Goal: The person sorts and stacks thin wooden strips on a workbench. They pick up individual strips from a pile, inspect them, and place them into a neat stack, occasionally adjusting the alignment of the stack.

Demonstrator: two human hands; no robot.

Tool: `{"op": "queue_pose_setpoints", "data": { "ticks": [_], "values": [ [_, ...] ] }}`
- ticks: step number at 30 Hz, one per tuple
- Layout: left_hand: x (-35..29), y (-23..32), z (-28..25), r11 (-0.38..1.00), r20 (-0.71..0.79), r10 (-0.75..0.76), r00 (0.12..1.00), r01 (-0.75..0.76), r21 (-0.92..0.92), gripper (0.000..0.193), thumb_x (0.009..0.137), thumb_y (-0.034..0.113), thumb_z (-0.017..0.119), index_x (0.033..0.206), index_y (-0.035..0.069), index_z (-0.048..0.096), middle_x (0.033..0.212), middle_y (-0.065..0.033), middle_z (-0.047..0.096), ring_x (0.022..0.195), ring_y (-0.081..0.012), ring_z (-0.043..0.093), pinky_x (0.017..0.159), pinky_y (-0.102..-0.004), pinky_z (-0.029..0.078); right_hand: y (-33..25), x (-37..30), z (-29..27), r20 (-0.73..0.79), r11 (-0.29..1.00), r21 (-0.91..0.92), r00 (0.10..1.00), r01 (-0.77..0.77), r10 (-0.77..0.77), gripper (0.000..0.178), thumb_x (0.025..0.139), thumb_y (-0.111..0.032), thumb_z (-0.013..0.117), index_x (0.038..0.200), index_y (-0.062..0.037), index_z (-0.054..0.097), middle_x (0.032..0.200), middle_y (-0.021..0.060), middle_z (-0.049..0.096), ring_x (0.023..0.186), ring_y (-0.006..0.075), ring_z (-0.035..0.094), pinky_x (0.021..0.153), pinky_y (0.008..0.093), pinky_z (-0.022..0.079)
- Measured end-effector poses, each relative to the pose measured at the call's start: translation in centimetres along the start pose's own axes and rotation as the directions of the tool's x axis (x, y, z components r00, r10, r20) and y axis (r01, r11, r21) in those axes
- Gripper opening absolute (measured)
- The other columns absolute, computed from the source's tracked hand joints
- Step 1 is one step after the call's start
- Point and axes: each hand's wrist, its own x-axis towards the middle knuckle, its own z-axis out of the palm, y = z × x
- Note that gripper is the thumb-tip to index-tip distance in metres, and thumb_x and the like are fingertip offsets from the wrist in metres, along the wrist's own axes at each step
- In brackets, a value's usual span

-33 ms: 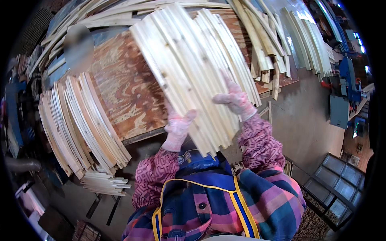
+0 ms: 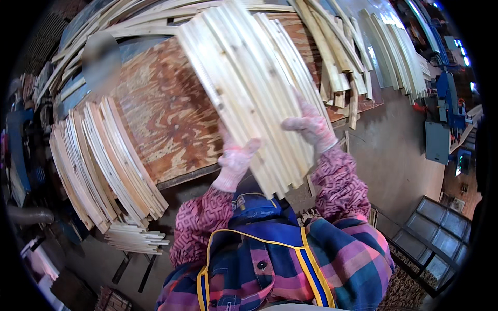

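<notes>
Both my hands, in pale pink work gloves, hold a wide bundle of light wooden strips over the table. My left hand grips its left edge, thumb on top and fingers partly hidden beneath. At the right edge, my right hand clasps the bundle with its thumb laid over the strips. The near ends of the strips are uneven and stick out past the table edge towards my apron. Another row of strips shows just beyond the bundle's right side.
Under the bundle is a worn reddish-brown plywood tabletop. Stacked strips stand at the left. Loose long strips lie at the far right, and more cross the back. A metal-framed rack stands at the lower right.
The bundle has shifted a little to the right, and both hands have moved with it. My grip looks the same.
</notes>
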Motion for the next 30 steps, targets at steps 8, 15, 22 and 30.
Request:
{"op": "queue_pose_setpoints", "data": {
  "ticks": [8, 15, 22, 30],
  "values": [
    [12.5, -2.4, 8.5, -0.337, -0.342, -0.709, 0.617, 0.129, 0.933, 0.103, 0.088, 0.075, 0.048, 0.156, 0.004, 0.018, 0.136, -0.0237, 0.058, 0.128, -0.0361, 0.055, 0.107, -0.0491, 0.041, 1.9, 7.1, -16.3, -0.256, 0.893, -0.413, 0.964, -0.180, 0.076, 0.075, 0.094, -0.032, 0.066, 0.157, -0.0168, 0.029, 0.138, 0.0137, 0.057, 0.125, 0.0241, 0.056, 0.103, 0.0323, 0.045],
    [12.2, -1.5, -4.1, -0.173, -0.559, -0.391, 0.731, 0.538, 0.825, 0.119, 0.081, 0.070, 0.063, 0.157, 0.000, 0.004, 0.144, -0.0317, 0.047, 0.133, -0.0386, 0.051, 0.110, -0.0409, 0.041, 2.7, 9.0, -15.8, -0.241, 0.779, -0.608, 0.971, -0.154, 0.004, 0.070, 0.094, -0.028, 0.061, 0.155, -0.0139, 0.032, 0.142, 0.0159, 0.054, 0.130, 0.0273, 0.052, 0.108, 0.0352, 0.040],
    [9.5, -8.4, -4.8, -0.226, -0.393, -0.644, 0.657, 0.327, 0.917, 0.135, 0.076, 0.073, 0.066, 0.154, -0.001, -0.017, 0.137, -0.0321, 0.053, 0.123, -0.0405, 0.058, 0.105, -0.0442, 0.045, -0.3, 7.4, -13.1, -0.297, 0.970, -0.160, 0.946, -0.184, 0.130, 0.051, 0.101, -0.027, 0.053, 0.147, -0.0066, 0.047, 0.130, 0.0051, 0.062, 0.112, 0.0162, 0.057, 0.100, 0.0287, 0.044],
    [11.8, -1.4, -8.5, 0.203, 0.026, -0.611, 0.791, 0.126, 0.971, 0.097, 0.085, 0.068, 0.060, 0.156, 0.012, 0.025, 0.125, -0.0175, 0.065, 0.109, -0.0303, 0.065, 0.093, -0.0378, 0.051, 2.0, 10.8, -26.9, -0.445, 0.263, -0.856, 0.893, -0.446, 0.067, 0.055, 0.100, -0.032, 0.052, 0.149, -0.0082, 0.043, 0.138, 0.0172, 0.056, 0.119, 0.0275, 0.060, 0.101, 0.0344, 0.047]
  ]
}}
